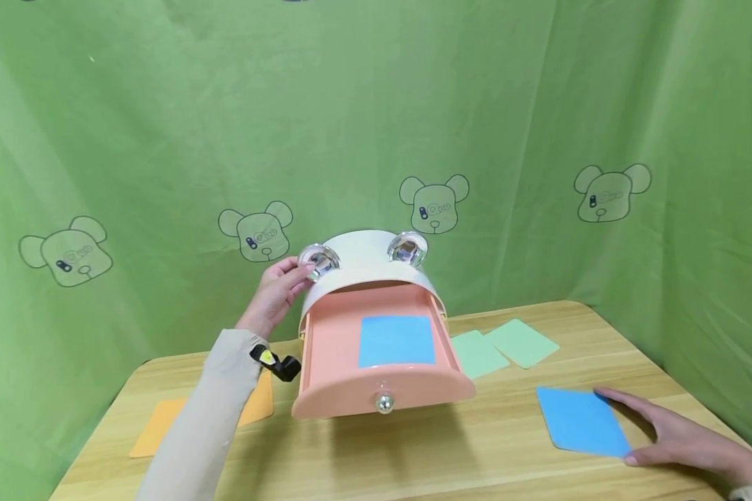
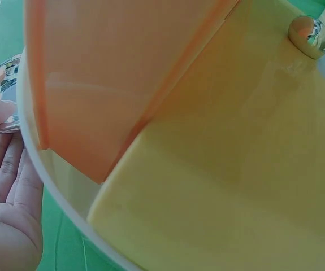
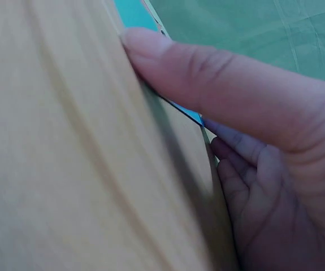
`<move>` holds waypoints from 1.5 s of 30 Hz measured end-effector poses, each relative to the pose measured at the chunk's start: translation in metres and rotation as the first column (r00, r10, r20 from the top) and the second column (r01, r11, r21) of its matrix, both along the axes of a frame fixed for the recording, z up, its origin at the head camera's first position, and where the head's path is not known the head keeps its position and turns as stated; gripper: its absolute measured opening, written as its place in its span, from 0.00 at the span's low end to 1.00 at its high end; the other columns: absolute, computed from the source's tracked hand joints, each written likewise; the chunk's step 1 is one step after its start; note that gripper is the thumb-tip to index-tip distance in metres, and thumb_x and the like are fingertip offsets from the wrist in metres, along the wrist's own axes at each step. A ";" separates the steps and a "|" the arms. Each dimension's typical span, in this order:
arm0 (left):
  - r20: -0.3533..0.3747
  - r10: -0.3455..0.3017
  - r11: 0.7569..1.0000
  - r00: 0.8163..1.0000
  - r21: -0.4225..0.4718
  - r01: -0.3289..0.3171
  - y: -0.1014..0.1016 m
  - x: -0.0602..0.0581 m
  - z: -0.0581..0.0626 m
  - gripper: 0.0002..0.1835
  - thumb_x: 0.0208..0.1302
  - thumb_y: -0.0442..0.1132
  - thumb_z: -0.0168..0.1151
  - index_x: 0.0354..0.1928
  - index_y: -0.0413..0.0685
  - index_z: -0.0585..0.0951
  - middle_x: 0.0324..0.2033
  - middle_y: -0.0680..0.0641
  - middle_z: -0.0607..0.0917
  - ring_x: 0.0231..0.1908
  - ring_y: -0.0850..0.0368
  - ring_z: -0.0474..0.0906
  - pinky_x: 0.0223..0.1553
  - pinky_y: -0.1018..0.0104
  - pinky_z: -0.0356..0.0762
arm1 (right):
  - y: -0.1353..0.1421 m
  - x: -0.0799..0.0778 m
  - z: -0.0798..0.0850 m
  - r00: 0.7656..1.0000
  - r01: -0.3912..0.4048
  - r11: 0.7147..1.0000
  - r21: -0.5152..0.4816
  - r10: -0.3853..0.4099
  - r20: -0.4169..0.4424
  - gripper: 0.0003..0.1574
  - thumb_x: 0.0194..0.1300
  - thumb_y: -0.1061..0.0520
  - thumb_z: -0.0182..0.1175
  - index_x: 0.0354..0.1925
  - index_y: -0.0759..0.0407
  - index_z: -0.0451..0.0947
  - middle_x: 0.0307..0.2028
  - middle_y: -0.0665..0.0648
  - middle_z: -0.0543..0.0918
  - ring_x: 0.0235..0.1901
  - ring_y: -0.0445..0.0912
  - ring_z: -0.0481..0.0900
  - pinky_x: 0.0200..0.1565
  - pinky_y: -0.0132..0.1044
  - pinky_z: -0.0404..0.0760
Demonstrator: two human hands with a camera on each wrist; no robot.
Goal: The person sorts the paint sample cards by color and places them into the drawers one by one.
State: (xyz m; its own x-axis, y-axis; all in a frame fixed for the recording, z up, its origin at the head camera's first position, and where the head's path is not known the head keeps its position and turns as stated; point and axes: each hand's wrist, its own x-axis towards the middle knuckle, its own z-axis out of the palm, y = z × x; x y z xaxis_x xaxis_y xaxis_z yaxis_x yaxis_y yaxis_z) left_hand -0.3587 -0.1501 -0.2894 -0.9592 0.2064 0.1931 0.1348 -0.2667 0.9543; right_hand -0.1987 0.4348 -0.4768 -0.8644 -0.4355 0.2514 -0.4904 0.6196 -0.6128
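My left hand [image 1: 276, 292] holds one of two silvery domes [image 1: 319, 261] on top of a rounded white box [image 1: 366, 254], thumb on the dome's front. Out of the box a pink drawer [image 1: 332, 327] is pulled, with a shiny knob [image 1: 384, 403] on its front. A blue card [image 1: 396, 341] lies inside the drawer. At the right of the table, my right hand [image 1: 677, 438] grips a second blue card [image 1: 579, 421] by its right edge, thumb at the near corner and a finger at the far one. The thumb [image 3: 207, 79] shows large in the right wrist view.
Two light green cards [image 1: 523, 342] overlap right of the box. Orange cards [image 1: 157, 426] lie at the left, partly behind my sleeve. The wooden table [image 1: 507, 459] runs back to a green curtain [image 1: 351, 118] with bear-head prints. A yellow part [image 2: 224, 197] with a knob sits below the drawer.
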 end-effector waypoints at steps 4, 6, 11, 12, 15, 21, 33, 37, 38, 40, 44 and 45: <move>-0.003 -0.002 1.000 1.000 0.000 0.002 -0.001 0.000 -0.001 0.08 0.63 0.26 0.54 0.44 0.39 0.73 0.40 0.49 0.81 0.39 0.61 0.80 0.47 0.75 0.80 | 0.000 0.000 -0.003 1.000 0.013 1.000 0.002 -0.013 -0.011 0.52 0.49 0.64 0.69 0.69 0.64 0.55 0.63 0.23 0.55 0.59 0.14 0.48 0.46 0.09 0.54; -0.005 -0.001 1.000 1.000 0.002 0.001 -0.001 0.001 -0.001 0.08 0.63 0.26 0.54 0.43 0.39 0.73 0.40 0.49 0.81 0.39 0.61 0.80 0.47 0.75 0.80 | 0.000 -0.001 -0.004 1.000 0.023 1.000 0.008 -0.023 -0.013 0.51 0.49 0.64 0.68 0.68 0.63 0.55 0.62 0.23 0.55 0.58 0.13 0.48 0.46 0.09 0.54; 0.000 0.003 1.000 1.000 0.010 -0.003 0.000 0.001 0.000 0.06 0.63 0.26 0.54 0.41 0.41 0.74 0.40 0.49 0.81 0.38 0.61 0.80 0.46 0.75 0.81 | 0.000 -0.001 -0.004 0.999 0.042 0.999 0.005 -0.042 0.014 0.50 0.52 0.63 0.67 0.69 0.61 0.55 0.62 0.23 0.55 0.58 0.13 0.48 0.45 0.09 0.54; 0.002 0.005 1.000 1.000 0.012 -0.005 0.000 0.001 0.000 0.06 0.63 0.26 0.54 0.41 0.41 0.74 0.40 0.49 0.81 0.38 0.61 0.81 0.46 0.75 0.81 | -0.001 -0.001 -0.004 0.999 0.045 0.999 0.003 -0.045 0.019 0.49 0.52 0.63 0.67 0.69 0.61 0.55 0.61 0.23 0.55 0.58 0.13 0.48 0.45 0.09 0.54; 0.005 0.004 1.000 1.000 0.019 -0.004 0.000 0.000 -0.001 0.06 0.63 0.26 0.54 0.40 0.40 0.74 0.40 0.48 0.81 0.38 0.61 0.81 0.46 0.75 0.81 | -0.002 0.000 -0.003 0.998 0.051 0.999 0.004 -0.051 0.027 0.49 0.53 0.63 0.66 0.69 0.60 0.55 0.61 0.23 0.55 0.58 0.13 0.48 0.44 0.09 0.54; 0.001 0.001 1.000 1.000 0.027 -0.001 0.001 -0.002 -0.001 0.06 0.63 0.25 0.54 0.39 0.41 0.75 0.39 0.48 0.81 0.37 0.61 0.81 0.45 0.75 0.81 | -0.001 -0.003 -0.002 0.999 0.033 0.999 0.026 -0.033 -0.019 0.52 0.49 0.62 0.68 0.69 0.60 0.55 0.64 0.25 0.55 0.59 0.14 0.49 0.46 0.09 0.54; 0.000 0.004 1.000 1.000 0.012 -0.004 -0.001 0.000 -0.001 0.08 0.63 0.26 0.54 0.42 0.40 0.73 0.38 0.50 0.82 0.37 0.61 0.81 0.45 0.75 0.81 | -0.002 -0.010 0.000 0.999 0.021 0.998 0.053 -0.019 -0.050 0.52 0.48 0.61 0.69 0.69 0.59 0.58 0.63 0.26 0.56 0.58 0.15 0.49 0.45 0.11 0.51; 0.005 0.002 1.000 1.000 0.014 -0.002 -0.001 0.001 -0.001 0.08 0.63 0.26 0.55 0.42 0.41 0.74 0.37 0.50 0.82 0.37 0.61 0.81 0.45 0.75 0.81 | -0.004 -0.011 0.000 0.999 0.021 0.998 0.053 -0.018 -0.051 0.53 0.46 0.61 0.69 0.69 0.58 0.58 0.63 0.26 0.57 0.58 0.17 0.48 0.44 0.12 0.50; 0.005 0.002 1.000 1.000 0.013 -0.002 -0.001 0.001 0.000 0.07 0.63 0.26 0.55 0.42 0.41 0.74 0.37 0.50 0.82 0.37 0.61 0.81 0.45 0.75 0.81 | -0.005 -0.011 0.000 0.999 0.020 0.998 0.051 -0.018 -0.051 0.53 0.46 0.61 0.69 0.69 0.58 0.58 0.63 0.26 0.57 0.58 0.17 0.48 0.44 0.12 0.50; 0.004 0.006 1.000 1.000 0.014 -0.006 0.000 0.001 0.000 0.07 0.63 0.26 0.55 0.42 0.41 0.74 0.37 0.50 0.82 0.37 0.61 0.81 0.45 0.75 0.81 | -0.005 -0.012 0.000 0.999 0.018 0.998 0.052 -0.016 -0.051 0.53 0.46 0.60 0.70 0.69 0.58 0.58 0.62 0.25 0.56 0.58 0.17 0.48 0.44 0.12 0.49; 0.000 0.006 1.000 1.000 0.024 -0.006 0.000 0.001 -0.001 0.07 0.63 0.26 0.54 0.40 0.42 0.74 0.37 0.50 0.82 0.36 0.62 0.81 0.44 0.76 0.81 | -0.004 -0.014 -0.002 0.998 0.010 0.999 0.043 -0.007 -0.070 0.55 0.44 0.61 0.70 0.69 0.60 0.57 0.63 0.27 0.56 0.59 0.18 0.48 0.45 0.12 0.50; 0.001 0.005 1.000 1.000 0.028 -0.005 0.000 0.000 -0.001 0.07 0.63 0.26 0.54 0.40 0.42 0.74 0.37 0.50 0.82 0.36 0.62 0.81 0.44 0.76 0.81 | -0.003 -0.014 -0.002 0.997 0.007 0.999 0.039 -0.004 -0.072 0.55 0.43 0.61 0.70 0.69 0.60 0.57 0.64 0.28 0.57 0.59 0.18 0.48 0.45 0.12 0.50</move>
State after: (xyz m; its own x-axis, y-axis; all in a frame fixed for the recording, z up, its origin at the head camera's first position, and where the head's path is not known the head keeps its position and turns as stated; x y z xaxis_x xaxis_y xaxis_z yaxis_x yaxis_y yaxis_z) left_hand -0.3582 -0.1498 -0.2906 -0.9604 0.1961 0.1980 0.1354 -0.2925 0.9466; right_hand -0.2127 0.4314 -0.4788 -0.8469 -0.4414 0.2963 -0.5291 0.6450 -0.5514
